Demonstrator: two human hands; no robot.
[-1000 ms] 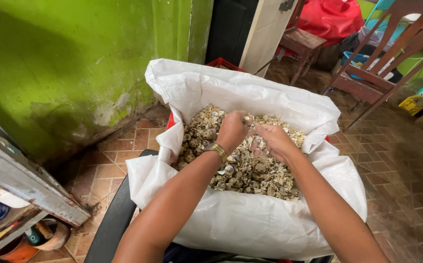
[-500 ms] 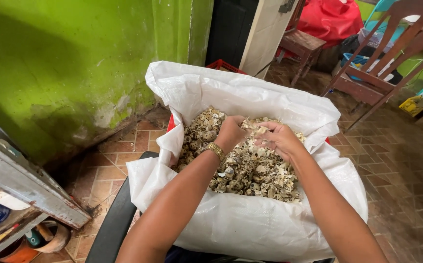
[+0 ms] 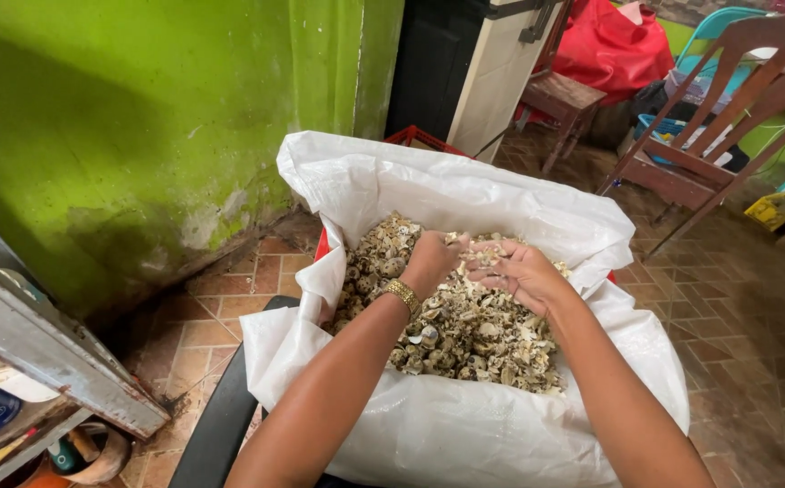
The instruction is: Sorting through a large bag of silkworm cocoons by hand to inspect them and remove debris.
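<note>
— Both hands are sitting a little nearer to each other than half a second ago, aren't they?

— Yes, they are drawing together over the middle of the heap. The left hand (image 3: 430, 258) is curling shut, knuckles up, its grip closing on a clump of the shell fragments (image 3: 465, 330). A gold watch (image 3: 401, 294) is showing on that wrist.

— And the other one?

— The right hand (image 3: 519, 271) is lying just beside it, fingers (image 3: 487, 262) half bent and spread, with pale fragments resting on and between them. Its grip is loose and open, cupping rather than clenching.

— Where is the heap sitting?

— It is filling a white woven sack (image 3: 465, 194), whose mouth is folded outward all round. The sack is standing in the middle of the scene, close to the person, and a red crate (image 3: 421, 140) is peeking out behind its far edge. Something dark is showing under its near left corner; I cannot tell what.

— What is lying around it?

— On the left, a green wall (image 3: 140, 117) is meeting a brick-tiled floor (image 3: 221, 312). On the far right, a wooden chair (image 3: 727, 117) is tilting, and farther back a red bag (image 3: 614, 45) is slumping by a small stool (image 3: 569, 99).
</note>
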